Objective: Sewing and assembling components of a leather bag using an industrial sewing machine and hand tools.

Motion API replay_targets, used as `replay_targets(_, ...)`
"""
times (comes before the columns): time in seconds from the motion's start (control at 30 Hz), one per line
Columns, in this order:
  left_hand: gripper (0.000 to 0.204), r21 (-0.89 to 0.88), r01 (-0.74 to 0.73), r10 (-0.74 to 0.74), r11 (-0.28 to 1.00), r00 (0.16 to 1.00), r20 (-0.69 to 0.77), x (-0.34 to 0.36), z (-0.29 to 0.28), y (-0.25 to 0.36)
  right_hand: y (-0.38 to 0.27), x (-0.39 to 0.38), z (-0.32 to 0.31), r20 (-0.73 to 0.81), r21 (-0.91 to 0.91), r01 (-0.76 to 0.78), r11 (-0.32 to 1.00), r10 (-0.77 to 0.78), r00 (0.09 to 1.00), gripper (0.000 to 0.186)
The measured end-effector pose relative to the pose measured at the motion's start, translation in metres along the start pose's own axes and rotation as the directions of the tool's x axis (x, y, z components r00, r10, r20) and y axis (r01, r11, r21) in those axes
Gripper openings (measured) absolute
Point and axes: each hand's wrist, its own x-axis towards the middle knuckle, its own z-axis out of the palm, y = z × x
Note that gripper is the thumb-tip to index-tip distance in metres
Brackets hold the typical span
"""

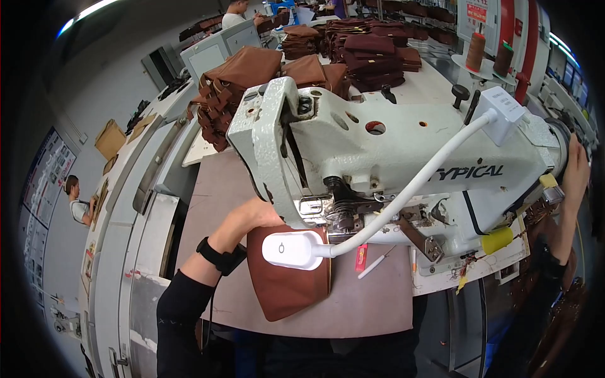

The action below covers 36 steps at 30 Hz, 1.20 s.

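A white industrial sewing machine stands across the table in front of me. Under its needle end lies a brown leather piece, folded or layered, with a pale edge along its right side. My left hand rests at the far left edge of that piece; the machine head hides its fingers. At the far right, my right hand grips the handwheel at the machine's end. A white lamp on a bent white arm hangs over the leather and covers part of it.
A small red packet and a white-handled pointed tool lie right of the leather. Behind the machine are stacks of brown and dark red leather pieces. Two thread spools stand at back right. Other people work farther off.
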Motion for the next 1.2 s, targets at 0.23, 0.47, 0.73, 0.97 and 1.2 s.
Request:
replay_targets(0.23,0.039,-0.004,-0.002,0.002,1.0,1.0,0.002,0.0,0.001,-0.003,0.001,-0.068,0.007,-0.221,0.407,0.039,0.913,0.057,0.974,0.047)
replay_targets(0.47,0.039,-0.003,-0.016,0.016,1.0,1.0,-0.001,0.002,0.0,-0.003,-0.027,0.066,-0.007,0.276,-0.112,0.09,0.99,-0.056,0.959,0.051)
replay_targets(0.73,0.04,-0.002,-0.107,0.106,0.994,0.991,-0.085,0.008,0.0,0.009,-0.004,0.006,-0.001,-0.107,0.109,0.155,0.982,-0.144,0.984,0.051)
replay_targets(0.97,0.04,0.011,-0.156,0.156,0.988,0.979,-0.128,0.012,0.002,0.014,0.02,-0.036,-0.006,-0.038,0.451,-0.15,0.88,0.187,0.982,0.048)
replay_targets(1.2,0.041,0.001,-0.139,0.138,0.99,0.982,-0.127,0.01,0.002,0.015,-0.057,0.068,-0.011,0.457,-0.498,0.099,0.861,0.163,0.875,0.054)
